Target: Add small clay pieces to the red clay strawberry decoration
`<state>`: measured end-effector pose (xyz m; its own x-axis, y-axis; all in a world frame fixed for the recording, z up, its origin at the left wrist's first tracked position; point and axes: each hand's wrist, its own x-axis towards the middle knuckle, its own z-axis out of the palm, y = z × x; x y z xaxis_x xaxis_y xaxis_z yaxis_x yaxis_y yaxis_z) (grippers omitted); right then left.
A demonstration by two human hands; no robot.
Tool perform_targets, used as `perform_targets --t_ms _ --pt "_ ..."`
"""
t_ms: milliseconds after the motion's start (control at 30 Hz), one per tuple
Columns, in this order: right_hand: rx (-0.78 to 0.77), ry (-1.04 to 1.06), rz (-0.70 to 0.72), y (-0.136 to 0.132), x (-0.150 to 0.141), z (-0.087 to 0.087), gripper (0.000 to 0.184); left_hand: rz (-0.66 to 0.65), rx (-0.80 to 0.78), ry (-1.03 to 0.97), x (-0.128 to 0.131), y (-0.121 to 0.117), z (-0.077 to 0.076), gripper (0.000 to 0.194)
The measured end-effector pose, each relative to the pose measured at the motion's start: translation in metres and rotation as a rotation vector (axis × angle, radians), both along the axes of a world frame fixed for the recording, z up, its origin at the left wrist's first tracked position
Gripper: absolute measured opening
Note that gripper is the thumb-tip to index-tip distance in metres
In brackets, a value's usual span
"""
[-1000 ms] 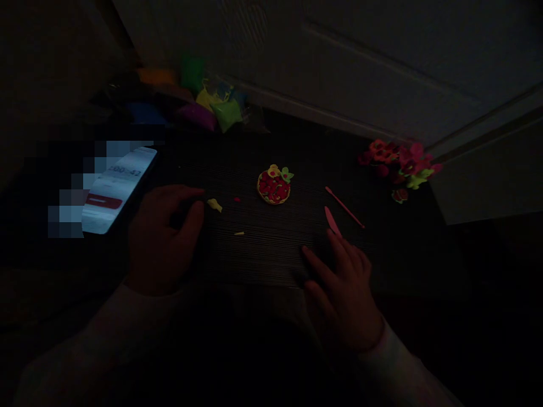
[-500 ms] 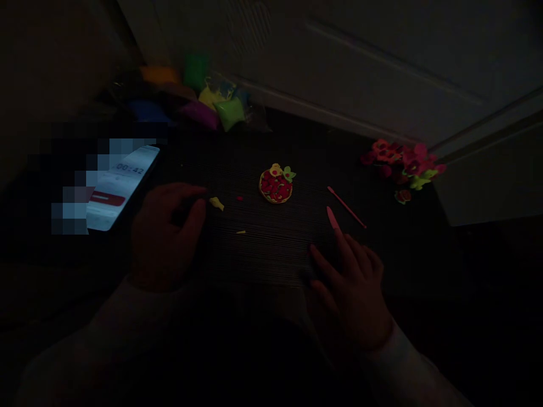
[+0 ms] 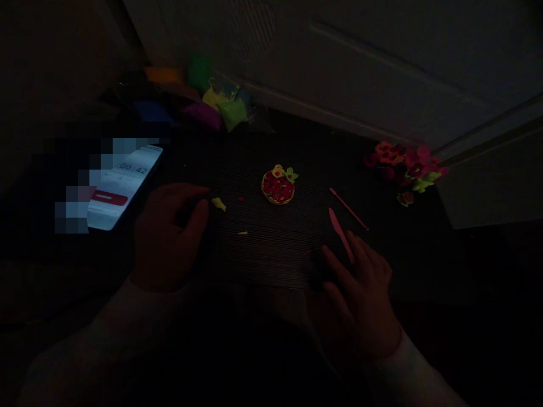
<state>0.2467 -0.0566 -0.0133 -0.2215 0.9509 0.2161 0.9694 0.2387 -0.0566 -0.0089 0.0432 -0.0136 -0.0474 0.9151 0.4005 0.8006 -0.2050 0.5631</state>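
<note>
My left hand (image 3: 169, 234) rests on the dark tabletop, thumb and index finger apart with nothing visible between them. Just past its fingertips lies a yellow scrap of clay (image 3: 219, 204). My right hand (image 3: 362, 294) is open, its fingers spread beside the handle of a pink plastic knife (image 3: 339, 230); whether a finger touches the handle I cannot tell. A thin pink modelling tool (image 3: 349, 209) lies farther back. In the middle sits a small round yellow-rimmed piece (image 3: 278, 187) filled with red bits, with a yellow flower and a green one on its edge.
A lit phone (image 3: 127, 181) showing a timer leans at the left. Bags of coloured clay (image 3: 212, 104) are heaped at the back left. Clay flowers (image 3: 409, 164) cluster at the back right, by a pale panel (image 3: 360, 73). Small red and yellow crumbs (image 3: 242, 233) dot the table.
My right hand has drawn back slightly to the right, uncovering more of the knife's handle. My left hand keeps its pose. The whole view has shifted a little.
</note>
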Motion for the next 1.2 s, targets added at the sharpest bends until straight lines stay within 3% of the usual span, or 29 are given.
perform_targets --t_ms 533,767,1200 --pt "0.033 -0.021 -0.007 0.008 -0.014 -0.003 0.039 -0.002 0.042 -0.007 0.000 0.001 -0.002 0.024" --pt "-0.019 -0.003 -0.042 0.002 -0.017 -0.004 0.038 -0.012 0.021 -0.016 0.000 0.000 -0.001 0.021" --pt "-0.028 0.060 0.027 0.006 -0.011 -0.002 0.039 0.003 -0.020 -0.005 0.001 -0.001 0.004 0.023"
